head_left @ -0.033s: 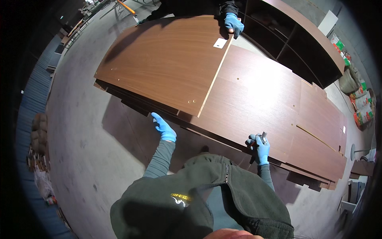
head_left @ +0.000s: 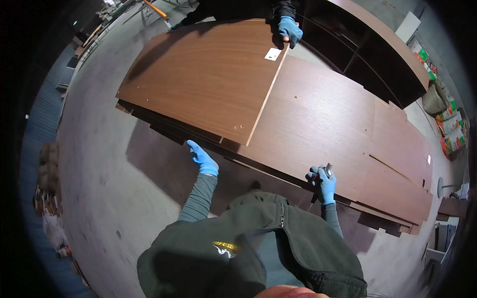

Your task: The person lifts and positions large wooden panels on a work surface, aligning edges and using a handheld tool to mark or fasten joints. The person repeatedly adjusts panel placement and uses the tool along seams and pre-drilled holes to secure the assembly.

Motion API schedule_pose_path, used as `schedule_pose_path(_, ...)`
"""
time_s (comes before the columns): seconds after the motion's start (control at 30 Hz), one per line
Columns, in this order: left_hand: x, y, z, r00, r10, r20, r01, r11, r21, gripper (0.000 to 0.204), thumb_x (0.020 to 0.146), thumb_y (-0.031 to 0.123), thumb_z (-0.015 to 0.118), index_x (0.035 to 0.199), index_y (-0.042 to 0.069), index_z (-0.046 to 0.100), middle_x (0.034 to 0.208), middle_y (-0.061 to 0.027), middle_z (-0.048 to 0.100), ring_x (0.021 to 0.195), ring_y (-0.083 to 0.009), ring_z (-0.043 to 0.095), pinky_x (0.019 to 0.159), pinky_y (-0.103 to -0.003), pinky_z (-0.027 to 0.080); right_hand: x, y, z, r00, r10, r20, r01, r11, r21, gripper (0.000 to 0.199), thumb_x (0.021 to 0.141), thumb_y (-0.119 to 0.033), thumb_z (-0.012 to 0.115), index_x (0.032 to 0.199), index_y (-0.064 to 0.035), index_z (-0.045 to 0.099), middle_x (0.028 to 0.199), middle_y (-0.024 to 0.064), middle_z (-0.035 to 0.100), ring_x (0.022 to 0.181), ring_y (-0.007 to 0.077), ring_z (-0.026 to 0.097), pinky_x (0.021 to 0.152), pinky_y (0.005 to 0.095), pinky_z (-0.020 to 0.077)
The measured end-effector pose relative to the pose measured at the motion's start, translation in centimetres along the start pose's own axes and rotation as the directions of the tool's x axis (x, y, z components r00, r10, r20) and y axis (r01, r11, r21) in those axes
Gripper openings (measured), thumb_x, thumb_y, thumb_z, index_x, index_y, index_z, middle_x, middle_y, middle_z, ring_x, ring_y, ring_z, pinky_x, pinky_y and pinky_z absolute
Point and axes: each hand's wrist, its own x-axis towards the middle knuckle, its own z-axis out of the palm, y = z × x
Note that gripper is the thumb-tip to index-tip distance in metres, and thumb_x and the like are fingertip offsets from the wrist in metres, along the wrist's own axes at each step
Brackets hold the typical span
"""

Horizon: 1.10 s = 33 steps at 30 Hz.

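Observation:
My left hand [head_left: 202,158], in a blue glove, is open beside the near edge of a stack of brown wood panels. Its fingers are stretched out, and I cannot tell whether they touch the boards. At the stack's near edge, further right, my gloved right hand [head_left: 326,187] is closed round what looks like a hammer [head_left: 329,169]. Its shiny metal head shows above the fingers, with a dark handle below. A loose brown panel [head_left: 198,79] lies over the left part of the stack's top panel [head_left: 323,114]. A co-worker's gloved hand [head_left: 289,31] grips that loose panel's far right corner.
Behind the stack stands a dark cabinet [head_left: 348,42] with open compartments. Several bags [head_left: 452,124] stand at the far right. An orange-handled tool [head_left: 156,9] is at the far left. Grey concrete floor [head_left: 99,159] surrounds the stack, and stacked goods [head_left: 48,169] line the left side.

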Motion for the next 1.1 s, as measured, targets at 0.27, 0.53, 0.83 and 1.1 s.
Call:
schedule_pose_path(0.27, 1.4, -0.7, -0.2, 0.994, -0.007, 0.111, -0.011, 0.986, 0.164, 0.090, 0.097, 0.076, 0.062, 0.149, 0.004, 0.053, 0.154, -0.0124, 0.055, 0.135, -0.0281, 0.054, 0.118, -0.045, 0.041, 0.0, 0.2, -0.4, 0.997, 0.015, -0.075, -0.018, 0.999, -0.040, 0.021, 0.108, -0.012, 0.063, 0.124, 0.0007, 0.058, 0.107, 0.0179, 0.075, 0.082, 0.0250, 0.076, 0.067, 0.0344, 0.0619)
schedule_pose_path(0.53, 0.0, -1.5, 0.2, 0.925, 0.057, 0.376, -0.170, 0.946, 0.275, 0.115, 0.097, 0.064, 0.073, 0.171, -0.003, 0.016, 0.179, -0.0202, 0.020, 0.160, -0.0330, 0.032, 0.130, -0.044, 0.029, 0.0, 0.5, -0.5, 0.995, -0.004, -0.102, -0.011, 0.989, -0.148, 0.016, 0.107, -0.015, 0.066, 0.114, -0.0009, 0.063, 0.101, 0.0141, 0.076, 0.080, 0.0213, 0.075, 0.066, 0.0321, 0.0599)
schedule_pose_path(0.83, -2.4, -2.4, 1.4, 0.850, 0.183, 0.495, -0.425, 0.793, 0.436, 0.107, 0.100, 0.051, 0.075, 0.166, -0.011, 0.019, 0.177, -0.0274, 0.014, 0.161, -0.0365, 0.028, 0.132, -0.046, 0.027, 0.3, 1.0, -1.0, 0.994, 0.006, -0.110, -0.019, 0.993, -0.117, 0.012, 0.103, -0.010, 0.070, 0.108, 0.0000, 0.065, 0.099, 0.0117, 0.074, 0.079, 0.0194, 0.072, 0.066, 0.0325, 0.0570)
schedule_pose_path(1.1, -9.1, -1.5, 2.9, 0.112, 0.459, 0.881, -0.972, -0.134, 0.193, 0.115, 0.082, 0.059, 0.080, 0.171, 0.006, 0.029, 0.177, -0.0305, 0.016, 0.165, -0.0495, 0.009, 0.130, -0.064, 0.008, 0.7, 0.7, -1.1, 0.999, -0.037, 0.000, 0.037, 0.996, 0.081, 0.012, 0.100, -0.009, 0.068, 0.108, -0.0023, 0.062, 0.093, 0.0109, 0.072, 0.074, 0.0204, 0.072, 0.059, 0.0321, 0.0567)
